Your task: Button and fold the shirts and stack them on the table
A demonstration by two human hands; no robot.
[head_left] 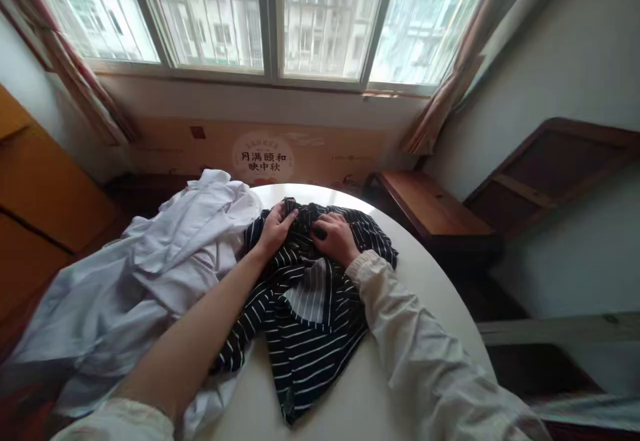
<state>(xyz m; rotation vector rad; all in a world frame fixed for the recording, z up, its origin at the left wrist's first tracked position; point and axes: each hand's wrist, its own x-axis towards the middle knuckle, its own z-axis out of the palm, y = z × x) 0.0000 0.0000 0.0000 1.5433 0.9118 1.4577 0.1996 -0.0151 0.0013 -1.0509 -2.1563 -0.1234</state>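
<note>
A black shirt with thin white stripes point(310, 354) lies crumpled on the round white table point(425, 314), one corner spread toward me. My left hand point(276, 229) pinches a bunched edge of it at the far side, thumb against the cloth. Beside it, my right hand point(337, 236) has its fingers curled into the same gathered cloth. A paler inner face of the fabric shows below the hands. Next to my left arm, a heap of white cloth point(185, 254) covers the left of the table and hangs over its edge.
Beyond the table stands a long tan box with printed characters point(320, 154), under the barred window point(320, 21). On the right are a small wooden desk point(435, 204) and a dark wooden chair point(555, 168). An orange cabinet point(45, 221) stands at left.
</note>
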